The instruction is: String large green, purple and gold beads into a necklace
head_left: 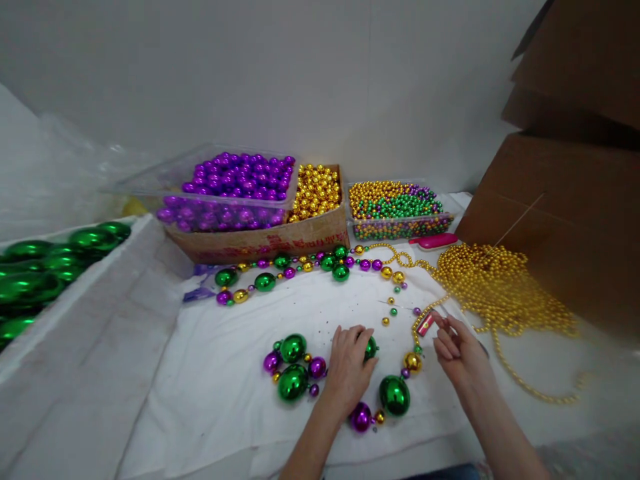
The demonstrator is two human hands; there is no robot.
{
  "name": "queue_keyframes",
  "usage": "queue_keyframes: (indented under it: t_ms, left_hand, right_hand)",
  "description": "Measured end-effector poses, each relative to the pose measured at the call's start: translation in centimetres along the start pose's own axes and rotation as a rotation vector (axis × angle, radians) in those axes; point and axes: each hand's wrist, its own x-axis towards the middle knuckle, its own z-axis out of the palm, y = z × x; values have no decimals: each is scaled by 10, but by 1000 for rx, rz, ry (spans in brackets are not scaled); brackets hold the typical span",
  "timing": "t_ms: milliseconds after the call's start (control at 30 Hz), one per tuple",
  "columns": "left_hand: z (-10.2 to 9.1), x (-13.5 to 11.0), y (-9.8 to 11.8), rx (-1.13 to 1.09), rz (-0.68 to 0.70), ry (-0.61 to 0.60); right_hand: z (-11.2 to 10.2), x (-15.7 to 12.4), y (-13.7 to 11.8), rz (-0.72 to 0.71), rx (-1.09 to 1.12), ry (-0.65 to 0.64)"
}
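Observation:
My left hand (352, 363) curls over a large green bead (371, 347), its thumb and fingers around it. That bead lies along a necklace of shiny balls on the white cloth: a green ball (395, 395), a purple ball (361, 417) and a gold ball (413, 362) to the right, with a cluster of green balls (293, 383) to the left. My right hand (456, 341) is raised, its fingers bent in a pinch; what they hold, if anything, I cannot make out. Beside its fingertips lies a small red-pink piece (425, 325) next to a gold bead string (419, 330).
Behind stand purple balls in a clear tray (210, 202), a cardboard box (260, 245) with gold balls, and a clear bin (403, 225) of small mixed beads. A gold bead-string heap (505, 287) lies right, before a large carton (560, 227). Green ornaments (55, 267) sit left.

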Motion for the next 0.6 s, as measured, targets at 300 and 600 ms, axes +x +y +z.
queue_keyframes:
  t_ms: [300,600]
  left_hand:
    - [0,0,-2,-93,-45,-18]
    - [-14,-1,-2,-250,-89,-45]
  right_hand:
    - [-13,-1,-3,19,-23,-7]
    - [-7,1,0,30,34,25]
